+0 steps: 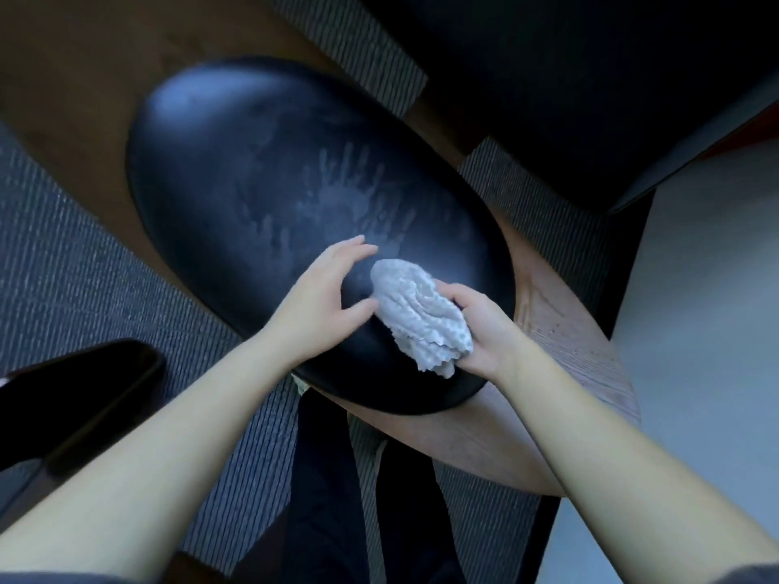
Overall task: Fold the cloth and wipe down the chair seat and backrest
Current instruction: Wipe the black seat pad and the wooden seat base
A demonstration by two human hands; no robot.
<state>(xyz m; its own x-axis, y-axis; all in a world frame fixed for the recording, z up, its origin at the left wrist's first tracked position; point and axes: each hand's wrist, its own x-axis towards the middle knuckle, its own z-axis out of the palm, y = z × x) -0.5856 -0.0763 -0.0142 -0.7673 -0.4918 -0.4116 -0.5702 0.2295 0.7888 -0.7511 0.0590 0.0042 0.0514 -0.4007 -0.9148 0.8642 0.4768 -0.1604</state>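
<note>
A black padded chair seat [261, 196] fills the middle of the view, with pale handprint smudges on its right half. A bunched grey textured cloth [421, 314] lies on the seat's near right part. My right hand [484, 330] grips the cloth from its right side, fingers curled round its edge. My left hand [324, 297] hovers just left of the cloth with fingers and thumb spread apart, the thumb tip close to the cloth. The curved wooden backrest [569, 351] runs round the seat's right and near side.
Grey ribbed carpet [84, 267] covers the floor around the chair. A dark glossy object [76, 402] sits low at the left. Large dark furniture [590, 86] stands at the top right, beside a pale floor area [708, 330]. My dark trouser legs [329, 478] are below the seat.
</note>
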